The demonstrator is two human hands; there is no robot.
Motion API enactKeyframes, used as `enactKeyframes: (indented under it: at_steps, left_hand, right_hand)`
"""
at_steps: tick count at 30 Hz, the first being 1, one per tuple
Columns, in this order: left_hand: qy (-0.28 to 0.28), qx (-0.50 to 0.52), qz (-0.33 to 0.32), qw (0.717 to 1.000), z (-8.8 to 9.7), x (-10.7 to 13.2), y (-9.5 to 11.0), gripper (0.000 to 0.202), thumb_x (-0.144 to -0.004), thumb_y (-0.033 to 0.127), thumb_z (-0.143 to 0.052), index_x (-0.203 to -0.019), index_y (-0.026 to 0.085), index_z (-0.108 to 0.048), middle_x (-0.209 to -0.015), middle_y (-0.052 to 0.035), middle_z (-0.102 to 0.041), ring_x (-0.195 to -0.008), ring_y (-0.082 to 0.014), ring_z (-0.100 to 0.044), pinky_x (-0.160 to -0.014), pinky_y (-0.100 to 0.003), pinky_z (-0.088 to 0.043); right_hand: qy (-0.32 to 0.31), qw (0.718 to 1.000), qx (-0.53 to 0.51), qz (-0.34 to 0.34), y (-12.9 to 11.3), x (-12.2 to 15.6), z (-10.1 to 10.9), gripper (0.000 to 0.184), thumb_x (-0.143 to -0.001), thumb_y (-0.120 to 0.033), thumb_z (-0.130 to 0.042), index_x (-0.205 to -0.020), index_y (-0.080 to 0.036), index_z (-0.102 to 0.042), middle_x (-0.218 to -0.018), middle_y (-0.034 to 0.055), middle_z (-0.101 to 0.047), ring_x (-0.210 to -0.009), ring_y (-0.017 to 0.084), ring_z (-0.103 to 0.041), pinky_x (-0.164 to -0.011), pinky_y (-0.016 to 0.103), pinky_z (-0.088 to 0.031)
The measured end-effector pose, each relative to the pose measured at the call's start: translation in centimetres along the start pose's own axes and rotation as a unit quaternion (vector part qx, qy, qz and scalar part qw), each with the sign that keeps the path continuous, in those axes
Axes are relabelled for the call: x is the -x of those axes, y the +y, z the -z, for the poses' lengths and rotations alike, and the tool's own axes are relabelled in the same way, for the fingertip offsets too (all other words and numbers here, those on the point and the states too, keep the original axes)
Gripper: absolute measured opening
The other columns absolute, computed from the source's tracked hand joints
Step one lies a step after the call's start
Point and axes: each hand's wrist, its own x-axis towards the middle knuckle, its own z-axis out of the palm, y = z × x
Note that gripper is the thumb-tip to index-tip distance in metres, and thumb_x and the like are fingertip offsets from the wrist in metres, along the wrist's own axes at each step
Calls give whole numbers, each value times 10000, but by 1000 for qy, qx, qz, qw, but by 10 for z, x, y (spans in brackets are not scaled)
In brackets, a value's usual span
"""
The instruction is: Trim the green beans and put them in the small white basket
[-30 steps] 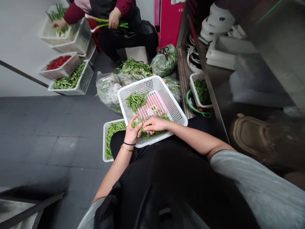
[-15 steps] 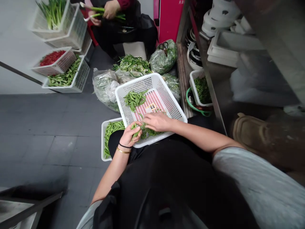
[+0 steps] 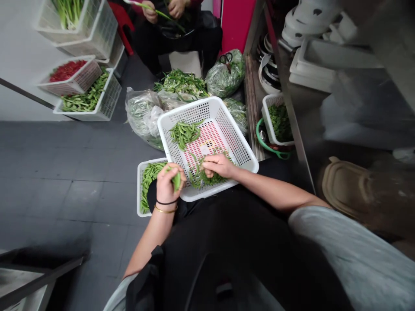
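My left hand (image 3: 168, 181) is closed around some green pea pods (image 3: 177, 180) at the near left rim of a white basket (image 3: 249, 162). My right hand (image 3: 218, 166) is over the basket's near part, fingers curled together; whatever they pinch is too small to make out. Below it lies a heap of thin green trimmings (image 3: 212, 178). A pile of whole pods (image 3: 184, 133) rests in the basket's far left corner. Beside my left leg, a second white basket (image 3: 138, 190) holds many more pods, partly hidden by my knee and hand.
Bags of greens (image 3: 142, 110) and loose cut greens (image 3: 183, 84) lie beyond the basket. A co-worker's hands (image 3: 177, 7) hold green stalks at the top. Stacked vegetable baskets (image 3: 110, 101) stand at left. On the right runs a metal shelf (image 3: 296, 134) with tubs.
My hands have moved apart: the left has shifted left and turned upward with its pods, and the right has moved slightly right. The whole view has shifted a little.
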Motion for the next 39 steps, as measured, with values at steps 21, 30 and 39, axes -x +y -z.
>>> enactKeyframes:
  at_steps: [21, 30, 39]
  left_hand:
    - [118, -46, 86, 988, 16, -12, -39, 348, -634, 266, -774, -910, 105, -636, -491, 45, -534, -345, -54, -412, -336, -180, -339]
    - [106, -51, 76, 990, -13, -4, -35, 277, -640, 301, -763, -707, 145, -543, -387, 66, -473, -307, -59, -392, -326, -168, -315]
    - [30, -110, 101, 988, -20, 11, -36, 307, -629, 346, -777, -723, 121, -591, -404, 49, -501, -293, -55, -403, -309, -163, -317]
  right_hand:
    - [-133, 970, 181, -92, 18, -68, -5, 185, -871, -252, -445, -830, -144, -589, -737, 18, -682, -515, 83, -590, -532, 192, -444]
    - [10, 990, 137, 39, 0, 2, -20, 210, -893, -315, -481, -795, -148, -561, -594, -14, -568, -557, 98, -537, -569, 207, -410]
    - [-76, 938, 260, 216, -18, 23, -27, 235, -934, -268, -398, -832, -162, -581, -740, 24, -602, -657, 106, -537, -630, 213, -385]
